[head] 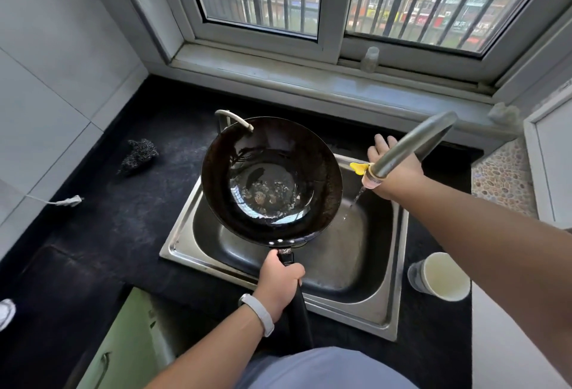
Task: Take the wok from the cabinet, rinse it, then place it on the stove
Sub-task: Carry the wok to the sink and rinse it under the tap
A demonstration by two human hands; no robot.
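A black wok (272,178) with a long black handle (298,311) hangs tilted over the steel sink (399,265). Bits of residue and some water lie in its bottom. My left hand (280,280) is closed around the handle close to the bowl. A white loop handle (233,117) sticks up at the wok's far rim. My right hand (399,181) reaches behind the faucet spout (414,144) with its fingers stretched out; what lies under it is hidden. A thin water stream (356,200) falls from the spout into the sink, to the right of the wok.
A dark scrubber (139,155) lies on the black countertop (123,234) at the left. A white cup (442,277) stands right of the sink. A small bottle (370,59) sits on the window sill. Below left is a green cabinet door (130,342).
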